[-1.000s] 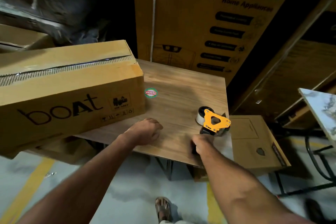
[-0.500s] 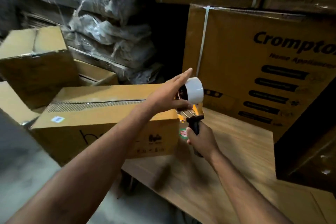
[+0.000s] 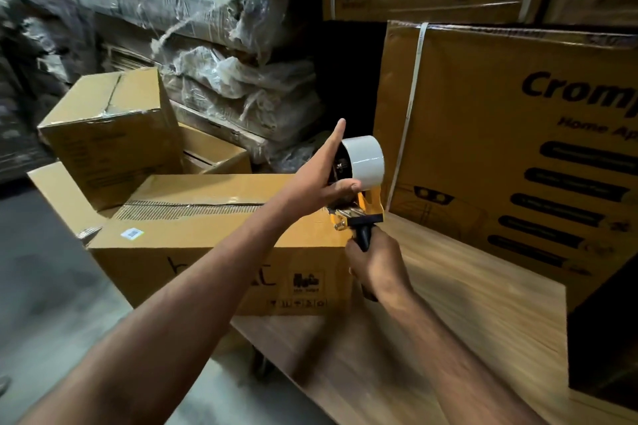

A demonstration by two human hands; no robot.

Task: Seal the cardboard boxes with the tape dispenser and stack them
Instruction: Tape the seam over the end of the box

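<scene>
The person is holding the tape dispenser (image 3: 359, 207) upright in front of the chest, above the near right corner of the long cardboard box (image 3: 214, 217) lying on the wooden surface (image 3: 448, 304). The right hand (image 3: 374, 266) is gripping the black handle with fingers wrapped fully round it. The left hand (image 3: 321, 176) is resting flat-fingered against the left face of the white tape roll (image 3: 362, 162), thumb tucked beneath it near the tape's free end.

The box lies to the left of and below the dispenser, its long axis and top seam running left from there. The left hand is the one nearer the seam, so drawing the tape out leftward looks the likely next step.

Against the frame half a second earlier, both grips are unchanged and the dispenser is sitting in much the same place; a second ago it was lying on the surface.
</scene>
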